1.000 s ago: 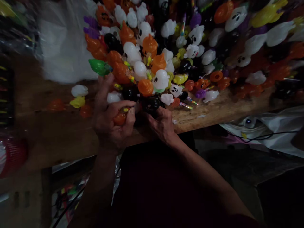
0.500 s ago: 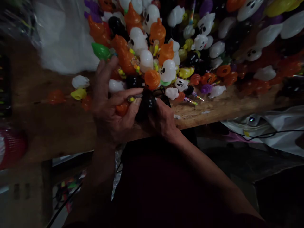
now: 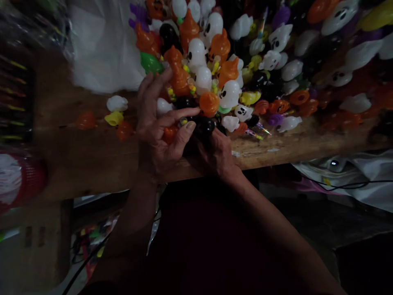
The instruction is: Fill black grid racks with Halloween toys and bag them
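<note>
My left hand (image 3: 159, 137) curls around a small orange plastic figure (image 3: 170, 134). A short clear tube with something yellow in it (image 3: 183, 121) shows between its thumb and forefinger, while the other fingers stretch up toward the pile. My right hand (image 3: 218, 151) grips a shiny black plastic figure (image 3: 205, 128) beside the left thumb; its lower part is lost in shadow. Just beyond the hands lie an orange swirl-topped figure (image 3: 209, 103) and a white ghost figure (image 3: 229, 94). A green piece (image 3: 151, 63) is near the left fingertips.
A large heap of orange, white, black and purple figures spreads along the wooden table (image 3: 101, 164). A white plastic bag (image 3: 104, 45) lies at the back left. A red basket (image 3: 33, 176) stands at the left, and loose pieces such as a yellow one (image 3: 114, 118) lie nearer.
The view has shifted, so everything sits farther right. The black figure has turned in my right hand, and a gap now shows between it and my left thumb.
</note>
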Motion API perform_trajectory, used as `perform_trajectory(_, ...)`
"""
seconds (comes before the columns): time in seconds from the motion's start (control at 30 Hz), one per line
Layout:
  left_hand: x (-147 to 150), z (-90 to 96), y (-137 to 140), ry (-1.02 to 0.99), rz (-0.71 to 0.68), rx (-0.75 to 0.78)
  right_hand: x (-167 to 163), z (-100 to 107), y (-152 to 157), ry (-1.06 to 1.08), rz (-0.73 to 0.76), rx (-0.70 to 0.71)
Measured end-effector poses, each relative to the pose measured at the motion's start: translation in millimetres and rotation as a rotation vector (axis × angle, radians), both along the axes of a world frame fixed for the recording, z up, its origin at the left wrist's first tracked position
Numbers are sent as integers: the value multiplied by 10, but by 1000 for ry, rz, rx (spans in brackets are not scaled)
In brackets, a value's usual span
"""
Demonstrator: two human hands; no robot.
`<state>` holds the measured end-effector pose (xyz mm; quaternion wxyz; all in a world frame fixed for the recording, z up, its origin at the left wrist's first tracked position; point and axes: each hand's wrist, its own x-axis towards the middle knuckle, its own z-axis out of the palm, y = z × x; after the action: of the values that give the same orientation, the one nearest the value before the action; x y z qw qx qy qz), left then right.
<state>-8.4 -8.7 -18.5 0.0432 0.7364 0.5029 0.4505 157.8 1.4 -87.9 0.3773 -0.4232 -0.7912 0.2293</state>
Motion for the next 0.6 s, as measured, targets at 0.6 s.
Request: perform_trajectory(0.6, 31, 289, -107, 339, 20, -54, -31, -70, -49, -73, 0, -128)
